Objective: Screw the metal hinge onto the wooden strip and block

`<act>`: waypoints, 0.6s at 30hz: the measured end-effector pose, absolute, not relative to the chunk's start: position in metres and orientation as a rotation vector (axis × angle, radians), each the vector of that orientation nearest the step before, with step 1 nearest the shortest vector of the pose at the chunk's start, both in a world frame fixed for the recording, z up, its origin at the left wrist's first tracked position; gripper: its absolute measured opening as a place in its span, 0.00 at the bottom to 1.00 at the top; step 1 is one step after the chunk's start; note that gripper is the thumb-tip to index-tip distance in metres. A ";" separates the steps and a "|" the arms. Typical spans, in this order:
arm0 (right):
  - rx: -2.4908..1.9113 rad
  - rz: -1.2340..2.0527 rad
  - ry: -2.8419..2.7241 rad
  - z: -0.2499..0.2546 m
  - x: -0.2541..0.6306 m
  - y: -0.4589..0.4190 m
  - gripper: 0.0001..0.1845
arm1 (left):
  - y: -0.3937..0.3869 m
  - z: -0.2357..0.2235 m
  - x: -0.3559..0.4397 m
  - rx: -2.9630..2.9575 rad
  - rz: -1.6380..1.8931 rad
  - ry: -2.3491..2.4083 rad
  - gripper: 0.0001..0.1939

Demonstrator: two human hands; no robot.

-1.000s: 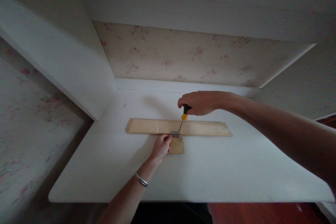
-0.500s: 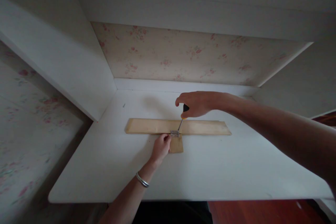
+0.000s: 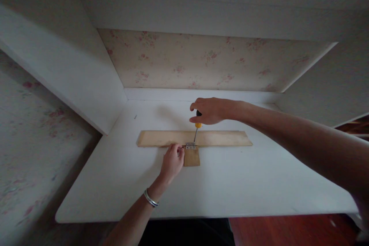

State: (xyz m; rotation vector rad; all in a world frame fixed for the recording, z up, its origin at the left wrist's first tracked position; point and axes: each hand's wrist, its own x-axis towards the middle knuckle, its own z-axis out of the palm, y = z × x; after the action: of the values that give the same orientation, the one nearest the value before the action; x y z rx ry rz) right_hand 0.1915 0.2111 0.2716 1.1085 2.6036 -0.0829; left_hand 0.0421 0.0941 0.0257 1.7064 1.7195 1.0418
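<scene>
My right hand [image 3: 212, 110] is closed around the screwdriver [image 3: 198, 125], which has a black and yellow handle. Its thin shaft slants down, the tip at a small metal hinge [image 3: 190, 146]. The hinge bridges the near edge of a long wooden board [image 3: 225, 138] and a short wooden piece [image 3: 191, 158] below it. At the hinge's left side, my left hand [image 3: 172, 160] has its fingers curled in a pinch by the board's edge and the short piece; what lies between the fingertips is hidden. A silver bangle circles the left wrist.
A small screw [image 3: 135, 117] lies on the white tabletop [image 3: 245, 184], left of the board. White panels [image 3: 95, 73] and a low back ledge [image 3: 201, 95] enclose the work surface, with flowered wallpaper [image 3: 184, 61] behind. Reddish flooring [image 3: 288, 230] shows below the front edge.
My right hand has rotated a little on the screwdriver, showing more of its yellow part. My left fingers have shifted slightly left from the hinge. The whole view has moved a little.
</scene>
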 end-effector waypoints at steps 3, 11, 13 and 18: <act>1.172 0.031 2.569 0.267 0.191 0.213 0.26 | 0.099 0.034 0.042 1.811 0.984 1.699 0.05; 0.979 -0.105 2.614 0.274 0.193 0.209 0.29 | 0.122 0.048 0.037 2.034 0.940 1.555 0.06; 1.050 -0.099 2.582 0.275 0.191 0.208 0.30 | 0.127 0.047 0.036 2.043 0.933 1.553 0.06; 1.216 -0.005 2.566 0.276 0.188 0.210 0.30 | 0.132 0.045 0.038 2.062 0.910 1.535 0.07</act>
State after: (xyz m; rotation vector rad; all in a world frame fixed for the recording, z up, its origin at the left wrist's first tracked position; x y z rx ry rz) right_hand 0.1878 0.2099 0.2759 1.2157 2.5656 -0.0047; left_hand 0.0376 0.1320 0.0448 2.0617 1.5351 0.9101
